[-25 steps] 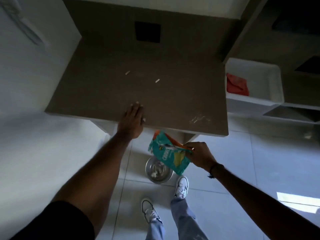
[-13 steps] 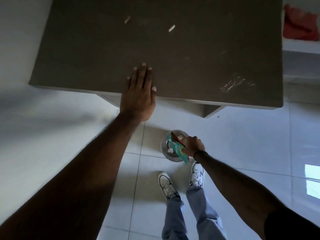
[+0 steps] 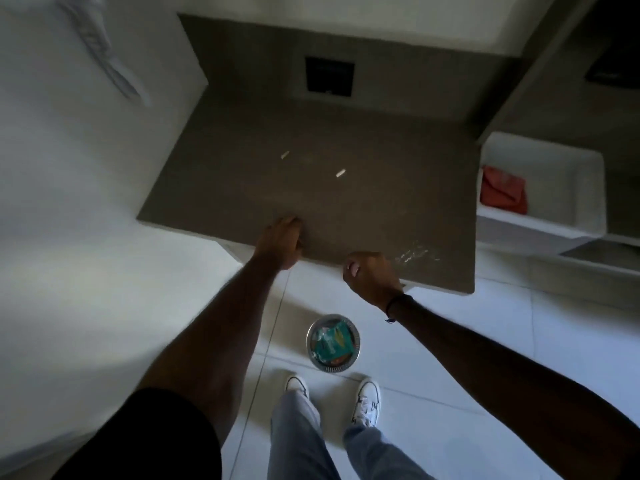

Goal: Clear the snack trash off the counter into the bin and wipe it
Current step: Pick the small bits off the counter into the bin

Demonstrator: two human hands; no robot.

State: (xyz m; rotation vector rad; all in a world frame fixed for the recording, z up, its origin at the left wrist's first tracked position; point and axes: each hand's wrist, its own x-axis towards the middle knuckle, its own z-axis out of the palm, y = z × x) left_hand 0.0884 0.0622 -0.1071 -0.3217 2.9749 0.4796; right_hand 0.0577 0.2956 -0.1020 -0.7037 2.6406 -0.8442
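Note:
The teal snack bag (image 3: 331, 342) lies inside the round metal bin (image 3: 353, 362) on the floor, just ahead of my shoes. My left hand (image 3: 280, 242) rests on the front edge of the brown counter (image 3: 346, 209), fingers curled down on it. My right hand (image 3: 370, 277) is up at the counter's front edge, curled loosely with nothing in it. Two small pale scraps lie mid-counter, one (image 3: 285, 154) on the left and one (image 3: 340, 173) on the right. A patch of light crumbs (image 3: 417, 253) sits near the front right.
A white tub (image 3: 568, 188) with a red cloth (image 3: 502, 190) in it stands right of the counter. A dark square opening (image 3: 329, 75) is set in the back panel. White wall runs along the left; pale floor tiles lie below.
My right hand let go of the snack bag in the bin and rose to the counter edge. My left hand's fingers curled in. The view tilted back up.

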